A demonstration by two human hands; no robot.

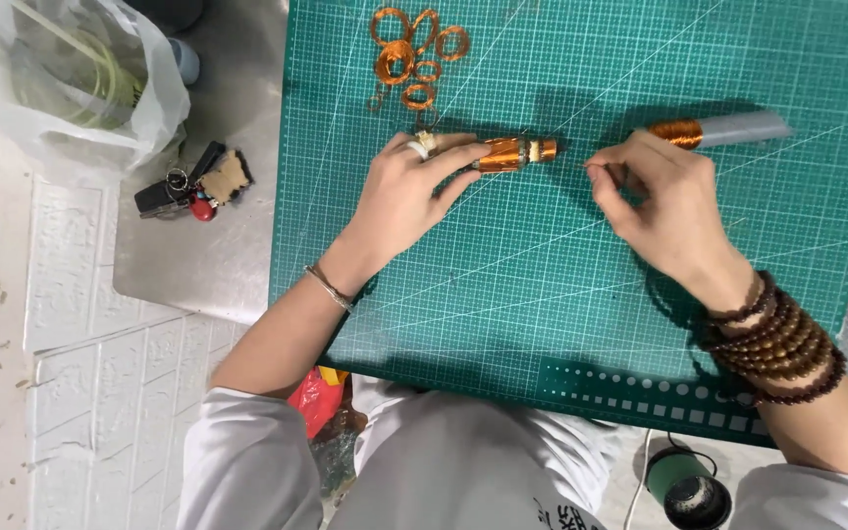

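The green cutting mat (pixel 542 294) covers most of the metal bench top (pixel 218 236); a white plastic bag (pixel 71 88) lies at the far left corner, with a bunch of keys (pixel 184 191) below it.

Both hands work at the upper middle of the mat. The left hand (pixel 404 196) is curled, thumb and fingers closed around the near end of a short cylinder wound with copper wire (pixel 507 152), which lies roughly level, just above the mat. The right hand (pixel 655 196) is pinched shut, fingertips together just beside the free end of the cylinder; a fine strand appears to run from the pinch towards the winding, but it is too thin to confirm.

Behind the right hand a grey tube with a copper winding (pixel 718 130) lies on the mat. At the top edge sits a loose cluster of small copper coils (pixel 409 54). A dark beaded bracelet (pixel 772 339) wraps the right wrist several times; a thin bangle (pixel 331 288) sits on the left. A small dark spool (pixel 689 486) stands below the mat's near edge.

Risks, as judged: uneven pull from the pinch could snap or kink the fine wire; a slackened left grip could let turns slip. The bracelet loops hang close to the mat and could snag stray wire. The loose coils could be swept off.
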